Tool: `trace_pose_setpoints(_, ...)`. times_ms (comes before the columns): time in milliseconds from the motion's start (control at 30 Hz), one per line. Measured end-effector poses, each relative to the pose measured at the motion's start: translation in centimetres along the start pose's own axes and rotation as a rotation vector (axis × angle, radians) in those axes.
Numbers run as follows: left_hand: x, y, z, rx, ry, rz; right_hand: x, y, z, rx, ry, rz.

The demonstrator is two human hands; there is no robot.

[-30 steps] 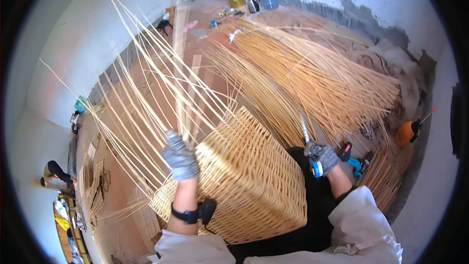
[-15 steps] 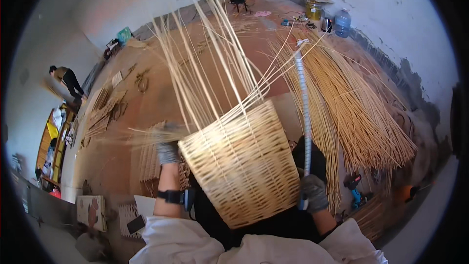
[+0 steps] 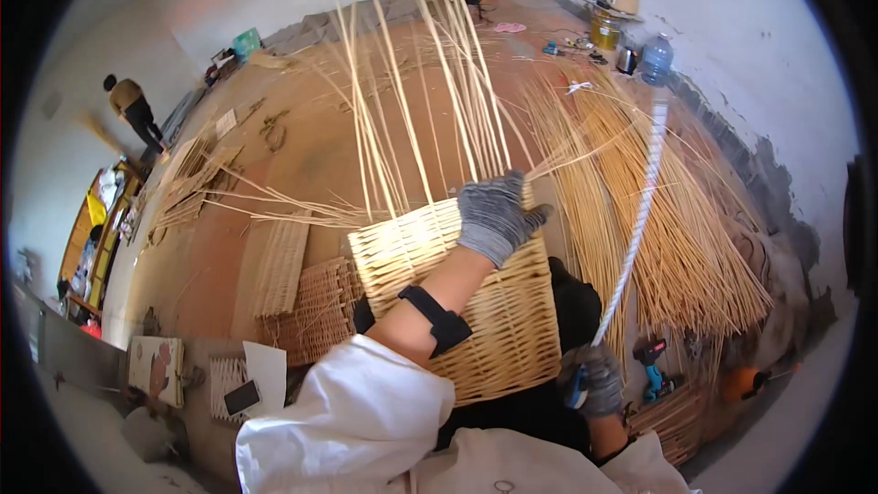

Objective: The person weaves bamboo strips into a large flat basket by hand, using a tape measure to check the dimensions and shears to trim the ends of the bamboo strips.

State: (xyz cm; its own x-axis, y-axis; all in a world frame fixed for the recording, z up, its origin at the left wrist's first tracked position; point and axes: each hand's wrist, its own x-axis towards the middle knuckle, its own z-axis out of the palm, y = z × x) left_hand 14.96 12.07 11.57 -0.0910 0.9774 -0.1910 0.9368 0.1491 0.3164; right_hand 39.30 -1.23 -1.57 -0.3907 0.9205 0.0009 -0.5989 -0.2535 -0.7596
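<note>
A woven wicker panel (image 3: 402, 252) leans over my lap, tall pale stakes rising from its upper edge and loose strands fanning out at both sides. My left hand (image 3: 501, 215), in a grey glove, reaches across the front of it. Its fingers bend over the upper edge near the right corner, thumb apart; the fingertips are partly hidden among the stakes. Lower right, my gloved right hand (image 3: 599, 380) is closed round the lower end of a long, ribbed grey rod (image 3: 642, 192), which slants up and away. Something blue shows beside that palm, too covered to name.
A large bundle of cane rods (image 3: 668, 229) spreads over the floor at right, with a blue cordless drill (image 3: 654, 370) near its end. Woven mats (image 3: 315, 311), a white sheet (image 3: 265, 375) and a phone (image 3: 242, 397) lie at left. Another person (image 3: 137, 114) stands far left.
My left hand has swung from beyond the panel's left side onto its upper right edge. The panel sits straighter, strands now spread leftward, and the rod in my right hand tips further right.
</note>
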Motion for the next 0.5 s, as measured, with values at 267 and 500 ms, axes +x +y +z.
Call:
trace_pose_setpoints(267,-8.8,-9.3,-0.7,0.035,0.773,-0.023,-1.1,2.9,3.4,-0.428,-0.156,0.318)
trace_pose_setpoints(500,-5.7,-13.6,0.2,0.159,0.911,0.109,-1.8,4.4,5.6,-0.347,-0.088,0.55)
